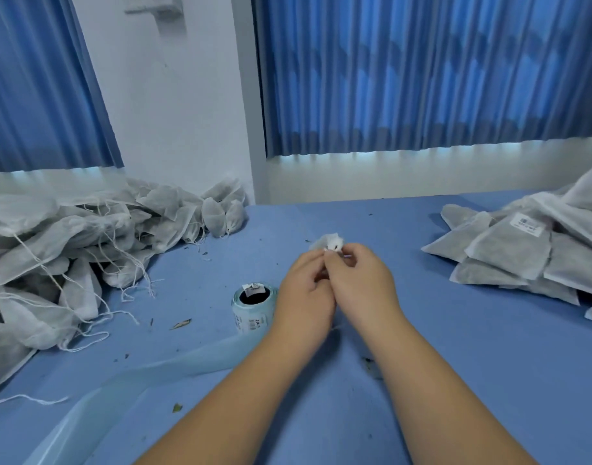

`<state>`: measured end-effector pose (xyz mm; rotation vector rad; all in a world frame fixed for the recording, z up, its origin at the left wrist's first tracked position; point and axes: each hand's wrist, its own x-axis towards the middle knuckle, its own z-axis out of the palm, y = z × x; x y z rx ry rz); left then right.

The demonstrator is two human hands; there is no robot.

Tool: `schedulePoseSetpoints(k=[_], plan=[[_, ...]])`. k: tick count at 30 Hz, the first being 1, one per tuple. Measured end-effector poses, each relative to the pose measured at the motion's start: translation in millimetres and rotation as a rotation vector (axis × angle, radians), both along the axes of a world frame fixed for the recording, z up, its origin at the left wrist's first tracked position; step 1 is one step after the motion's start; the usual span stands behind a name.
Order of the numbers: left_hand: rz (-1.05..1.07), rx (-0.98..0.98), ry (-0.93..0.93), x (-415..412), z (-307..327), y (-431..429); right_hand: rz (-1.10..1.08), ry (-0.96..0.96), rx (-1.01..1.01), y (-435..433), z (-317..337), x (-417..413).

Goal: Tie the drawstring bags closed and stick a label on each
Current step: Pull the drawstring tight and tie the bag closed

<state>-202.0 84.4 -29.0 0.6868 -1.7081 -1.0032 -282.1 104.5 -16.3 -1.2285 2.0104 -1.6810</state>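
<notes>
Blue table (455,330), mid-surface: left hand (304,297) and right hand (358,280) both pinching drawstring bag (331,241) at gathered neck, beside label roll (254,305). Risk: slack grip letting knot loosen, bag reopening.

Blue table (422,330): bag heaps (69,250), label roll (252,307).

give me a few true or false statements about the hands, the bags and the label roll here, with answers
1. The left hand and right hand both pinch a small white bag. True.
2. The label roll stands to the right of the right hand. False: it stands just left of the left hand.
3. The pile of bags with loose strings lies on the left of the table. True.
4. No bag in the right-hand stack bears a label. False: one near the top shows a white label.
</notes>
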Motion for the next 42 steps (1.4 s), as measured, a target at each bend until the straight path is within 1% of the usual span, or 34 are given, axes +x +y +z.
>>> schedulePoseSetpoints(k=[4,6,8,13,15,18,20,21,23,25,27,30,34,36,38,42], plan=[[0.037,-0.025,-0.02,6.5,-5.7,-3.5,-0.001,0.236,0.164,-1.1,2.3,-1.5],[0.062,-0.089,-0.062,9.4,-6.0,-6.5,-0.02,0.346,0.231,0.8,7.7,-3.3],[0.093,-0.175,-0.116,12.2,-6.1,-8.3,-0.018,0.404,0.237,6.8,13.5,-6.5],[0.165,-0.335,-0.357,14.5,-11.8,-10.7,0.16,0.395,0.196,34.4,18.9,-23.4],[0.167,-0.376,-0.419,11.1,-12.3,-6.4,0.213,0.364,0.194,49.0,15.5,-31.9],[0.125,-0.455,-0.363,5.7,-9.4,4.9,0.289,0.339,0.236,68.5,11.5,-40.2],[0.029,-0.473,-0.291,4.5,-7.1,11.8,0.34,0.359,0.232,73.9,13.6,-39.3],[-0.052,-0.451,-0.258,5.2,-6.2,15.3,0.373,0.352,0.207,74.5,16.1,-37.0],[-0.224,-0.336,-0.191,7.6,-6.1,22.0,0.447,0.313,0.151,75.9,20.1,-33.0],[-0.305,-0.247,-0.158,8.9,-6.9,26.0,0.498,0.266,0.112,77.9,22.3,-31.8],[-0.287,-0.233,-0.197,9.1,-6.5,27.2,0.504,0.207,0.072,80.5,23.0,-35.2],[-0.192,-0.231,-0.245,8.0,-2.0,25.7,0.425,0.133,0.002,83.0,26.1,-45.3],[-0.129,-0.139,-0.187,11.2,5.0,28.1,0.314,0.16,-0.103,85.2,28.5,-53.8],[-0.14,-0.09,-0.131,14.8,11.7,30.5,0.238,0.21,-0.147,85.5,28.6,-53.8],[-0.186,-0.003,-0.045,18.1,21.6,32.2,0.17,0.263,-0.174,84.3,27.3,-51.8],[-0.393,0.237,0.171,25.6,38.0,32.1,0.147,0.279,-0.191,78.3,18.9,-39.4]])
